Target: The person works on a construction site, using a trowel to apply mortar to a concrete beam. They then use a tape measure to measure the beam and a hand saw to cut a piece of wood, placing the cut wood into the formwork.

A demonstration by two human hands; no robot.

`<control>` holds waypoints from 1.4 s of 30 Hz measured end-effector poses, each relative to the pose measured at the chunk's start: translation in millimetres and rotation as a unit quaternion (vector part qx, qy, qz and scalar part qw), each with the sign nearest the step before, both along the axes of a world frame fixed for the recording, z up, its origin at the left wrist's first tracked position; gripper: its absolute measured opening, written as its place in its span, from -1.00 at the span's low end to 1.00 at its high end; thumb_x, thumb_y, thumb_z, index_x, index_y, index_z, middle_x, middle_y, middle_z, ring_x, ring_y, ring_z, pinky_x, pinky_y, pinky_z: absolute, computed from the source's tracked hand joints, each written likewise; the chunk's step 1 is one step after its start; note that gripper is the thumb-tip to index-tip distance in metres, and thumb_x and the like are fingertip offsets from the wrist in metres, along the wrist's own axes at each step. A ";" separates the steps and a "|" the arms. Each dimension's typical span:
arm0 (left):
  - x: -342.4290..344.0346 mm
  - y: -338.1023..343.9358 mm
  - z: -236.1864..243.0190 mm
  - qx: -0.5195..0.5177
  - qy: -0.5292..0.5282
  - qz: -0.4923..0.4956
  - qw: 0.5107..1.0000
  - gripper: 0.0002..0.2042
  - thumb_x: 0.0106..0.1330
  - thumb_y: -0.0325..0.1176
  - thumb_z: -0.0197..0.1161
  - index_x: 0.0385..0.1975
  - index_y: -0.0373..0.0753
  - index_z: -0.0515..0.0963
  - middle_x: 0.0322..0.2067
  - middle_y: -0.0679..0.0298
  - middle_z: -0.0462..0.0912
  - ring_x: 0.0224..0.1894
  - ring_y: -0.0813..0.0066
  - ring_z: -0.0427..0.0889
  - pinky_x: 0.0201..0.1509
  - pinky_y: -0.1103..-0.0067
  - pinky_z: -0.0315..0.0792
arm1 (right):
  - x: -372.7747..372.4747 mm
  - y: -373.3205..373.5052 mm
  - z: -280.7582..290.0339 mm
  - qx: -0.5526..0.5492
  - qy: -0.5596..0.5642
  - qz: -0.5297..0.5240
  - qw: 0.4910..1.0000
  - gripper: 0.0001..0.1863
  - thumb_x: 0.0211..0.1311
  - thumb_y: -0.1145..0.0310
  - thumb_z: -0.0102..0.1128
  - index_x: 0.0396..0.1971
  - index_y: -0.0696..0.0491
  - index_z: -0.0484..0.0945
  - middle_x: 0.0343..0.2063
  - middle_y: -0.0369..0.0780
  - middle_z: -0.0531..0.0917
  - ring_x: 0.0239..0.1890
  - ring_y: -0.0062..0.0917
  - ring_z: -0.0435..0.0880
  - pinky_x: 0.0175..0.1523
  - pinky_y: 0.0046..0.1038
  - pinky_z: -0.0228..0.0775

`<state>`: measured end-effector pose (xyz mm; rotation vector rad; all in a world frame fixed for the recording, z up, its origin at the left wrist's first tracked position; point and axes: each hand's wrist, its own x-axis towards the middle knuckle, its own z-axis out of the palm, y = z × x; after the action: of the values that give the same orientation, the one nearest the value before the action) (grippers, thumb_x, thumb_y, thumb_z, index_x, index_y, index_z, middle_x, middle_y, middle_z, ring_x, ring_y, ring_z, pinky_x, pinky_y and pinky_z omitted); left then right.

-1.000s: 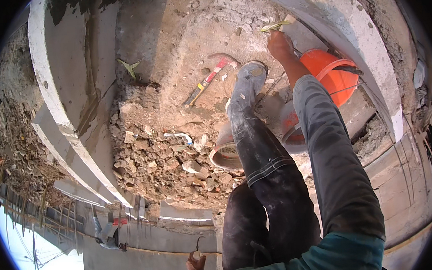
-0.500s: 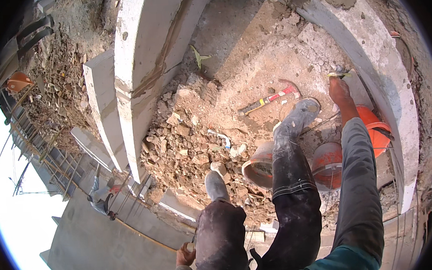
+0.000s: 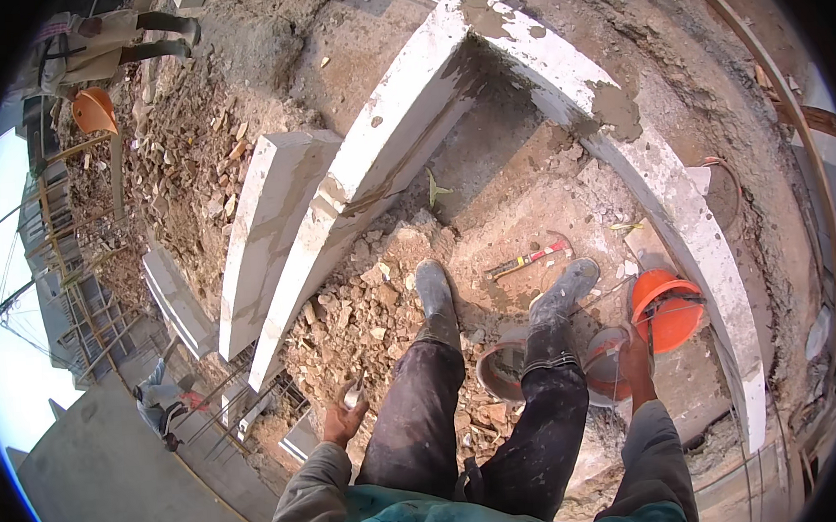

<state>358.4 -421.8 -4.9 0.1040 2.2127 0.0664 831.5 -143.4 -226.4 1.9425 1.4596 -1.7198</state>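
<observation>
My left hand (image 3: 343, 418) is beside my left thigh, its fingers curled round a small pale object (image 3: 353, 396) too small to name. My right hand (image 3: 637, 362) hangs in front of a grey, mortar-stained bucket (image 3: 605, 376), beside an orange hard hat (image 3: 666, 313). Its fingers point away from me, but their grip is unclear. A second stained bucket (image 3: 502, 371) lies tipped between my legs. Ahead of my right boot (image 3: 565, 285) rests a hammer (image 3: 527, 258) with a red and yellow handle and a curved head. My left boot (image 3: 434, 287) stands on broken rubble.
Pale block walls (image 3: 683, 216) meet in a corner ahead and to my right. Separate wall pieces (image 3: 273, 232) rise on the left. Rubble (image 3: 346, 332) covers the ground near my left boot. A person (image 3: 158, 396) works far left; another person's legs (image 3: 165, 35) show at top left.
My right hand has drawn back from the wall's foot to beside the bucket. My left hand has risen beside my thigh. My left foot has stepped forward, and the view has shifted.
</observation>
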 end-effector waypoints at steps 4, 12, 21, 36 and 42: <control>-17.1 80.0 28.2 0.244 -0.078 0.091 0.962 -0.61 0.15 -0.38 0.19 0.01 -0.31 0.43 -0.38 0.35 0.56 -0.41 0.62 0.53 -0.33 0.66 0.44 | -2.1 -33.9 116.3 -0.016 -0.037 -0.051 0.998 -0.75 0.16 0.59 -0.17 -0.33 0.20 0.56 -0.44 -0.14 0.60 -0.48 -0.50 0.61 -0.33 -0.47 0.49; -9.2 153.7 147.9 0.450 -0.374 0.230 0.778 -0.71 0.26 -0.38 0.14 -0.05 -0.32 0.41 -0.25 0.25 0.60 -0.29 0.51 0.62 -0.17 0.56 0.54 | -211.7 -66.7 387.1 0.117 0.203 -0.091 0.968 -0.69 0.13 0.52 0.05 -0.10 0.20 0.54 -0.30 -0.19 0.59 -0.42 -0.63 0.57 -0.33 -0.61 0.40; -67.1 157.7 217.7 0.496 -0.379 0.324 0.711 -0.68 0.38 -0.23 0.08 0.03 -0.24 0.36 -0.20 0.29 0.50 -0.17 0.56 0.53 -0.13 0.58 0.49 | -392.7 -77.0 459.4 0.186 0.333 -0.023 0.924 -0.59 0.09 0.54 0.23 0.00 0.24 0.47 -0.18 -0.23 0.53 -0.25 -0.60 0.58 -0.23 -0.58 0.50; -146.5 284.6 139.3 0.635 -0.095 -0.165 0.748 -0.34 -0.17 0.08 0.41 -0.10 -0.25 0.53 -0.17 0.18 0.39 -0.04 0.23 0.44 -0.02 0.44 0.35 | -434.9 107.0 368.5 0.091 0.434 -0.008 0.896 -0.79 0.12 0.57 0.25 -0.24 0.27 0.49 -0.39 -0.22 0.62 -0.32 -0.64 0.60 -0.18 -0.62 0.45; -112.4 380.9 137.8 0.567 -0.156 -0.273 0.761 -0.33 -0.19 -0.01 0.42 -0.11 -0.35 0.45 -0.23 0.08 0.36 -0.13 0.07 0.44 -0.07 0.34 0.35 | -384.1 185.3 362.0 0.037 0.357 -0.087 0.929 -0.83 0.08 0.58 0.25 -0.34 0.22 0.45 -0.44 -0.15 0.62 -0.51 -0.59 0.61 -0.32 -0.57 0.49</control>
<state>245.9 -40.9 132.9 1.2898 1.4354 1.0126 447.4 41.9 135.5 1.5720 1.5873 -2.6782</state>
